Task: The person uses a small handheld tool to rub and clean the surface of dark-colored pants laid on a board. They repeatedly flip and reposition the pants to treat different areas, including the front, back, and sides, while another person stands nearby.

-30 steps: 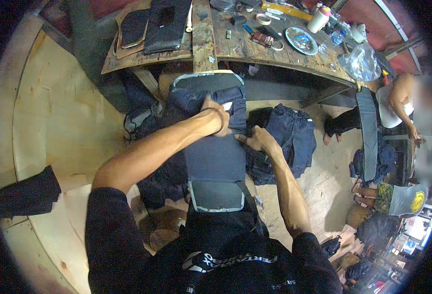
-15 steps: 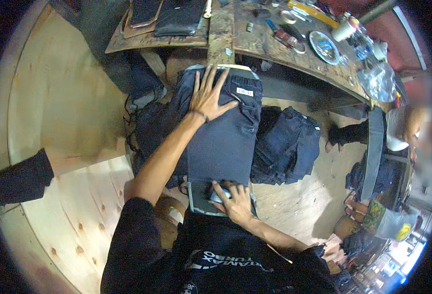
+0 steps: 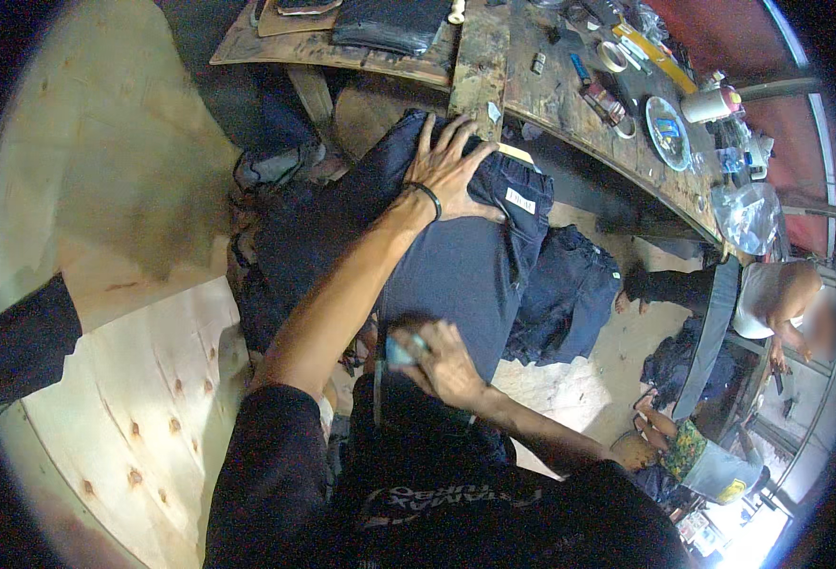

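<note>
Dark navy shorts (image 3: 456, 256) with a gathered elastic waist and a white label lie stretched over a board whose pale end (image 3: 516, 152) shows at the waistband. My left hand (image 3: 446, 180), a black band at its wrist, presses on the cloth near the waist with fingers spread. At the near hem my right hand (image 3: 456, 368) is closed on a small light-blue block (image 3: 404, 348). Motion smears those fingers, and I cannot make out exactly what the block is. It is at the left edge of the leg.
Ahead is a worn wooden workbench (image 3: 570, 123) with tape rolls, a plate (image 3: 669, 133) and a thread cone (image 3: 710, 104). More dark shorts (image 3: 565, 299) hang at the right. Plywood sheets (image 3: 143, 398) stand at the left. Other people (image 3: 769, 303) sit at the far right.
My right hand has moved up and left over the hem with the light-blue block. The waist end of the shorts shifted right in view, my left hand still flat on it.
</note>
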`<control>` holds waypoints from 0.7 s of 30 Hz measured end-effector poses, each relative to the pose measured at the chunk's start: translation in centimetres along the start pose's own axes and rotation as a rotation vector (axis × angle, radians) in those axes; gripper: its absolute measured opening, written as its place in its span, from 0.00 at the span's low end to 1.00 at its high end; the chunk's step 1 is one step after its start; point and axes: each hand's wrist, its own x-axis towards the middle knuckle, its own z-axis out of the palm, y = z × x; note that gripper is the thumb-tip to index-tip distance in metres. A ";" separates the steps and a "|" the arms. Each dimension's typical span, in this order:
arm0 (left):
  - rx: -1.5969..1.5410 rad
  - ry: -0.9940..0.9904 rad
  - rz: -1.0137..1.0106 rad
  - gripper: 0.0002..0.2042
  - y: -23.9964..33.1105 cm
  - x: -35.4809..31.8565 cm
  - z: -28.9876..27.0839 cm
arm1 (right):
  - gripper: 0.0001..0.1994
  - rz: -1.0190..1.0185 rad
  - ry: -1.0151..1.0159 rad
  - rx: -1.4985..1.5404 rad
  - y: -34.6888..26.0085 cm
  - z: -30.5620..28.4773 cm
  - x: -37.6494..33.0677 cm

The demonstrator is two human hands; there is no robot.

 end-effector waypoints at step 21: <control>0.055 0.063 -0.071 0.52 0.4 0.0 0.4 | 0.32 0.256 0.192 -0.066 2.7 -1.8 -4.2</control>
